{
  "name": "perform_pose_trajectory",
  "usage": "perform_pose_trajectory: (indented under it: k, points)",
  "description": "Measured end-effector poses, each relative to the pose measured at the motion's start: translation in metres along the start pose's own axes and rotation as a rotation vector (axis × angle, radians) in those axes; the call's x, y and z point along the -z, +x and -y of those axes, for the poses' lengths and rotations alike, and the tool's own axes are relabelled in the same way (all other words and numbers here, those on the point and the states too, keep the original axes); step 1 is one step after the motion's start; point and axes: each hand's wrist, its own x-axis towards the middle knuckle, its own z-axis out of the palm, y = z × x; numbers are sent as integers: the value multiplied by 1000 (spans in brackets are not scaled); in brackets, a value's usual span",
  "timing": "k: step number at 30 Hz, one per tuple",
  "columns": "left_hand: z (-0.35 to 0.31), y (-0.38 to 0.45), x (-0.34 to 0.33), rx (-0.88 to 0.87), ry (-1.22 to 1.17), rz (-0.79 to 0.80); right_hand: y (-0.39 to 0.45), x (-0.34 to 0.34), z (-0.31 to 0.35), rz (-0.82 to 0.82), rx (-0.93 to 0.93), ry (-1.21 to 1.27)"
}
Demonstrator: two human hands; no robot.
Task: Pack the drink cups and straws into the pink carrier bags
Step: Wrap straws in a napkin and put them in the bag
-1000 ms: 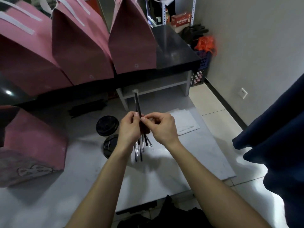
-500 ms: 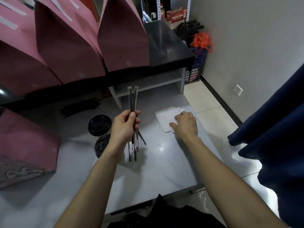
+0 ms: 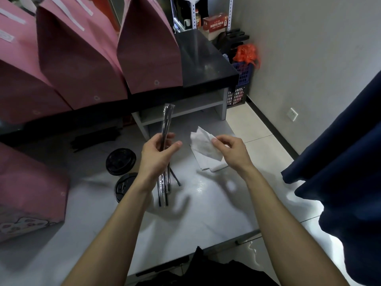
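My left hand [image 3: 157, 155] grips a bundle of wrapped black straws [image 3: 166, 122] upright over the white table [image 3: 206, 203]. Beside it, my right hand [image 3: 231, 151] pinches a white napkin [image 3: 203, 145], lifted off a small stack of napkins [image 3: 212, 165]. Two drink cups with black lids [image 3: 121, 161] [image 3: 123, 186] stand just left of my left hand. One pink carrier bag [image 3: 31, 195] stands at the table's left edge. Three more pink bags [image 3: 150, 52] [image 3: 78, 58] [image 3: 18, 69] sit closed on the black counter behind.
A pile of black straws [image 3: 94, 138] lies at the back of the table under the black counter [image 3: 204, 65]. A blue crate with an orange bag [image 3: 245, 58] stands on the floor at the right. Dark blue cloth [image 3: 346, 172] hangs close on the right.
My right hand let go of the straws, reached right to the napkin stack and has lifted one napkin. My left hand kept the straws upright.
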Motion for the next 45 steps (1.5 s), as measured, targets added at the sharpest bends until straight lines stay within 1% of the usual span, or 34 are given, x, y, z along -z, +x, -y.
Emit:
perform_pose_trajectory:
  k: [2,5,7,8,9,10,11,12,13,15,20,24,30,34,38,42,45]
  points:
    - [-8,3,-3,-22,-4,68,-3,2,9,132,-4,155]
    - [-14,7,-10,-16,-33,201,-5,-3,17,258,-1,243]
    - [-12,9,-13,-22,-22,199,-4,-9,15,265,-25,244]
    - [-11,10,-13,-34,-7,169,-4,-11,13,217,-46,225]
    - [-9,11,-11,-45,7,136,-4,-11,7,131,-61,145]
    - [-7,13,-8,-49,21,106,-4,-9,-2,31,-50,-5]
    - [-5,14,-4,-50,33,80,-4,-5,-13,-46,-16,-202]
    - [-3,16,1,-49,41,58,-7,-1,-25,-69,18,-393]
    - [-1,18,5,-49,44,42,-9,1,-35,-54,29,-545]
    - [-1,19,12,-52,53,26,-10,0,-50,-1,16,-728]
    - [-3,19,17,-69,69,45,-6,-10,-61,3,54,-938]
    - [-1,21,21,-81,84,29,-8,-9,-64,-28,55,-894]
    - [3,22,22,-94,117,19,-11,-8,-66,10,73,-887]
    - [3,23,23,-93,152,8,-12,-10,-63,-53,79,-820]
    - [0,22,18,-39,234,55,-14,-5,-56,-170,45,-609]
    - [-2,18,10,-10,306,121,-11,1,-51,-143,27,-585]
    - [-3,17,5,-1,344,162,-10,4,-49,-146,-11,-510]
